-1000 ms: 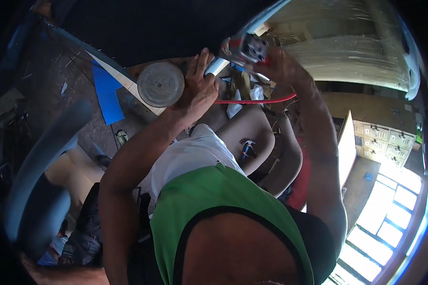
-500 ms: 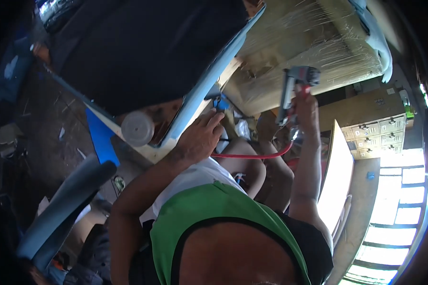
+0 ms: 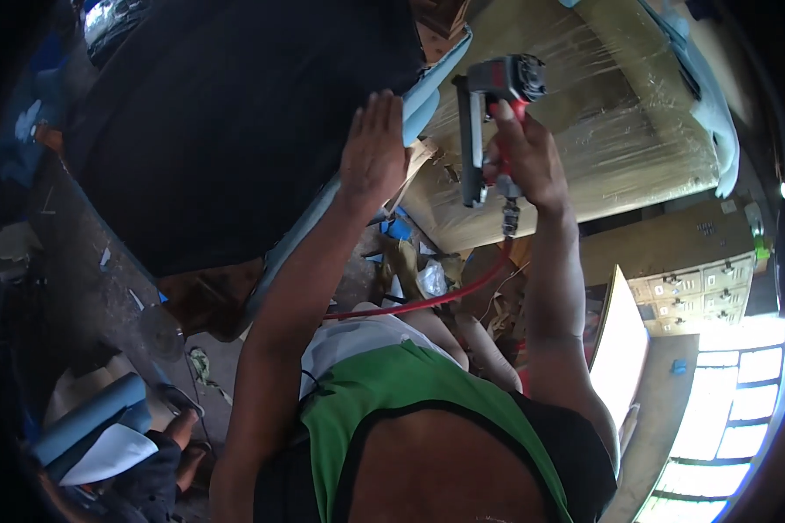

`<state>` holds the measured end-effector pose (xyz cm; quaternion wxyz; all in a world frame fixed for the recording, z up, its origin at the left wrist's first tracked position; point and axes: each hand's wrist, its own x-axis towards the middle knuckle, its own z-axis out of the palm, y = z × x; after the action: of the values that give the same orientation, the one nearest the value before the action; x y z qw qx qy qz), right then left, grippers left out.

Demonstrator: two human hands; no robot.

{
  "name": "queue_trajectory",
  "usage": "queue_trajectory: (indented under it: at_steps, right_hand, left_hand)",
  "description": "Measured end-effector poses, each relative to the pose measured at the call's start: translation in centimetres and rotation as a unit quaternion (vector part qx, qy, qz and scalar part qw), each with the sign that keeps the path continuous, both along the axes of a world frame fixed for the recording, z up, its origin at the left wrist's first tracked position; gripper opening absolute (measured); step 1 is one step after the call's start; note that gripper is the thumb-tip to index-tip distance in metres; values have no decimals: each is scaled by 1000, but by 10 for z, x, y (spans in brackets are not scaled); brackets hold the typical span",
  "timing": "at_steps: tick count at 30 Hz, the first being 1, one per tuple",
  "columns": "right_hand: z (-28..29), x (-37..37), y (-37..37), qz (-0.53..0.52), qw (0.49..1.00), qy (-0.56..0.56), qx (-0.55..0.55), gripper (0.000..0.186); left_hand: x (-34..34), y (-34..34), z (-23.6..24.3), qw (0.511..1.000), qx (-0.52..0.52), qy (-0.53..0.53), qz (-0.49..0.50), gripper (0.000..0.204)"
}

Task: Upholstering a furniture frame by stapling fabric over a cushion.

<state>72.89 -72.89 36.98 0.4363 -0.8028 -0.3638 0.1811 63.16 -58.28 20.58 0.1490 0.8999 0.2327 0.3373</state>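
The right hand (image 3: pixel 525 161) grips a pneumatic fastening gun (image 3: pixel 500 80) by its red handle, with the fingers wrapped around the handle and the thumb along its upper part; whether a finger bears on the trigger cannot be told. The gun is held upright, to the right of the left hand (image 3: pixel 375 152) and apart from it, with its head uppermost and its long straight magazine (image 3: pixel 472 144) on the left side. A metal coupling (image 3: pixel 510 218) at the base of the handle joins a red hose (image 3: pixel 427 302), which curves down and leftward across the lap and passes behind the left forearm. The left hand lies flat, back upward, at the right edge of a dark sheet (image 3: pixel 235 131); its fingers are straight and pressed together, pinching nothing. The sheet covers the large upholstered piece at upper left. Light blue fabric (image 3: pixel 423 100) borders the sheet along this edge, and bare wooden framing (image 3: pixel 209 296) shows at the near corner. Behind the gun stands a tan piece wrapped in clear film (image 3: pixel 602 122). A bank of small drawers (image 3: pixel 698 288) is located at right, above a bright window (image 3: pixel 724 410). At lower left, a blue roll (image 3: pixel 96 418) lies beside another person (image 3: pixel 144 484) in dark clothing, only partly visible.
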Motion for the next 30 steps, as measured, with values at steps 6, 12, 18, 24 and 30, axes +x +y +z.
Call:
queue_trajectory:
  at_steps: [6, 12, 18, 24, 30]
  right_hand:
    - [-14, 9, 48, 15, 996, -33, -77, 57]
    - [-31, 9, 63, 59, 994, -32, -87, 57]
    - [-35, 10, 69, 22, 987, -51, -152, 56]
    - [-34, -14, 61, 37, 990, -66, -118, 55]
    - [-42, -39, 60, 29, 985, -55, -164, 58]
  left_hand:
    - [11, -14, -21, 995, 65, 73, 17, 72]
    - [7, -13, -16, 991, 113, 63, 29, 45]
    - [-23, -7, -4, 999, 28, -1, -19, 64]
    - [-66, -20, -21, 998, -19, 52, 12, 65]
    - [-76, -35, -37, 1000, 14, 19, 9, 60]
